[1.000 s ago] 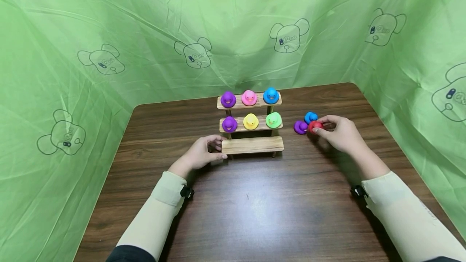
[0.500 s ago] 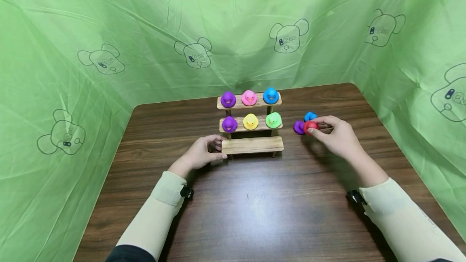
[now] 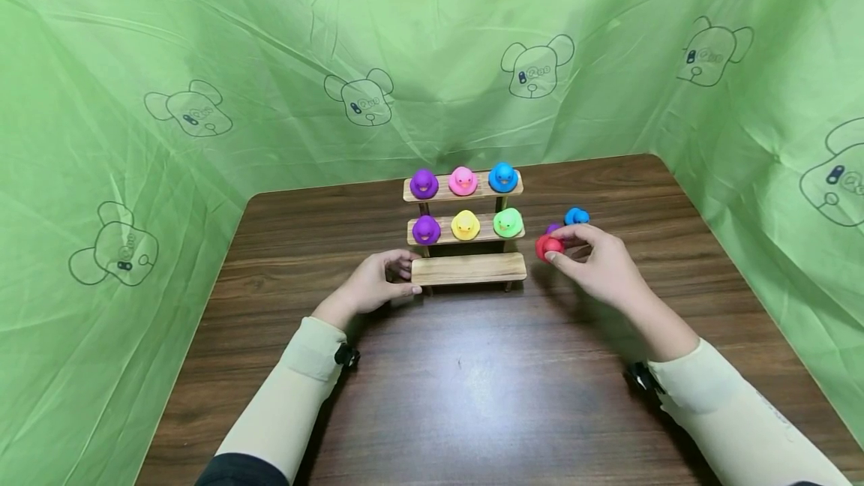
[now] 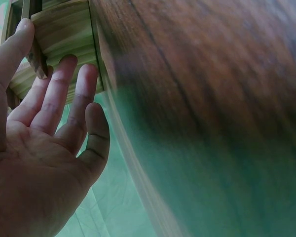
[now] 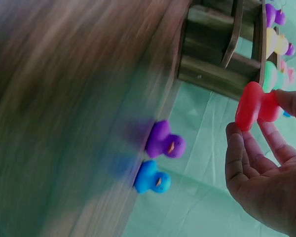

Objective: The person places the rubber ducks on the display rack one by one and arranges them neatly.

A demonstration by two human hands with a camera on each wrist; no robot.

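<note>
My right hand (image 3: 604, 267) pinches a red rubber duck (image 3: 549, 247) between thumb and fingertips, raised off the table to the right of a three-step wooden display stand (image 3: 468, 270). In the right wrist view a purple duck (image 5: 160, 140) and a blue duck (image 5: 149, 177) sit on the tabletop behind that hand. At the stand's left end is my left hand (image 3: 371, 282), thumb at the front edge of the lowest plank and fingers behind it. The left wrist view has those fingertips against the wood. No duck is on the lowest plank.
On the top step sit purple, pink (image 3: 463, 181) and blue (image 3: 502, 178) ducks. The middle step bears purple, yellow (image 3: 466, 225) and green (image 3: 508, 223) ones. Green printed cloth (image 3: 432, 36) surrounds the dark wooden table (image 3: 486, 388) at the back and sides.
My right hand has lifted the red duck from beside the purple and blue ones and carried it left, toward the stand. The left hand has stayed in place.
</note>
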